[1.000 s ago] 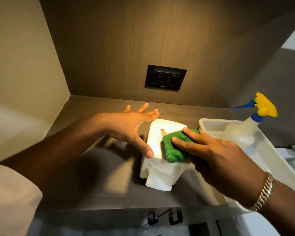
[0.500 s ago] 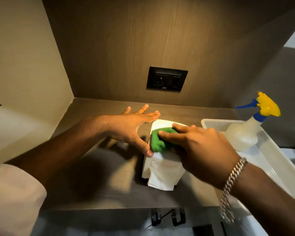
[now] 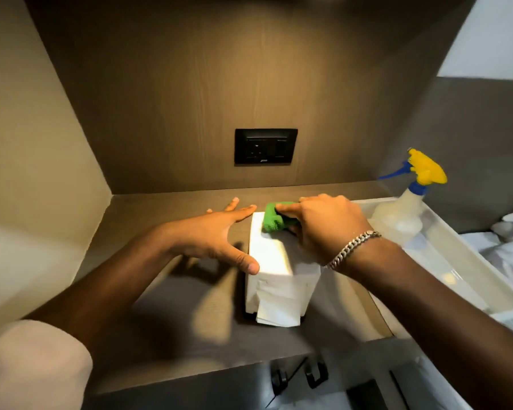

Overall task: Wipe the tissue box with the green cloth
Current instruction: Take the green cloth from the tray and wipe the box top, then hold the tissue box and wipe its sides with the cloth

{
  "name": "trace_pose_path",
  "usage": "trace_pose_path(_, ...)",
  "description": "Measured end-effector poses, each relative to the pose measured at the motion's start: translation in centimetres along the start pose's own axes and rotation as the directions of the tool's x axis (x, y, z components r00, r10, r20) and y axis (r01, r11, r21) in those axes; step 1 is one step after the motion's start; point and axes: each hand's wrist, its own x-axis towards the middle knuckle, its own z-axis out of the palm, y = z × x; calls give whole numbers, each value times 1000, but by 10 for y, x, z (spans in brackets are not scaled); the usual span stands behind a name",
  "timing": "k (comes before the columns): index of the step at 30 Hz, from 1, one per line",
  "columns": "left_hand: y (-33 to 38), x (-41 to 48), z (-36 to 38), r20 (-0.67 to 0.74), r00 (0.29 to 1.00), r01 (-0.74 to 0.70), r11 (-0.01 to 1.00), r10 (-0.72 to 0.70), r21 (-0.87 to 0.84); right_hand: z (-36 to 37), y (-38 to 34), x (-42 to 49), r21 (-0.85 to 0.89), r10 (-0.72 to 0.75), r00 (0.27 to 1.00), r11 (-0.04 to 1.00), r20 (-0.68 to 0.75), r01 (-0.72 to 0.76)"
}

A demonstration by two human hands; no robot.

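your right hand (image 3: 326, 229) presses the green cloth (image 3: 274, 220) onto the far end of the tissue box's (image 3: 271, 255) top, its grip closed over the cloth. your left hand (image 3: 216, 235) lies open and flat against the box's left side, gripping nothing. the box stands on the table (image 3: 166, 321), beside a white tray (image 3: 471, 270) holding a spray bottle (image 3: 406, 208).

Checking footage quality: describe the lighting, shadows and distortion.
Head view: warm light from above blows out the tissue box top; the left hand casts soft shadows on the shelf; wide-angle lens bows the alcove walls; edges look soft.
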Motion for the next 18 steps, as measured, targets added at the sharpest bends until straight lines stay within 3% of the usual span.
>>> trace_pose_path(4, 10, -10, -8, 9, 1000, 18, 998, -18, 55, 7, 25, -46, 195, 10, 998, 981, -61, 2)
trace_pose_path(7, 33, -9, -18, 54, 999, -10, 972, -3, 235, 14, 43, -93, 594, 2, 999, 804, 37, -24)
trace_pose_path(10, 75, 7, -19, 113, 993, -17, 931, -26, 364, 32, 61, -126, 891, 20, 995, 442, 102, -101)
trace_pose_path(13, 109, 26, -7, 169, 984, -29, 904, -48, 427, 54, 67, -148, 997, 243, 969, 54, 47, -62)
trace_pose_path(16, 119, 34, -8, 215, 970, -2, 886, -111, 464, 86, 57, -159, 861, 416, 896, -501, 157, 82)
trace_pose_path(18, 120, 32, -10, 241, 955, 19, 847, -172, 532, 104, 46, -164, 689, 380, 893, -715, 242, 118)
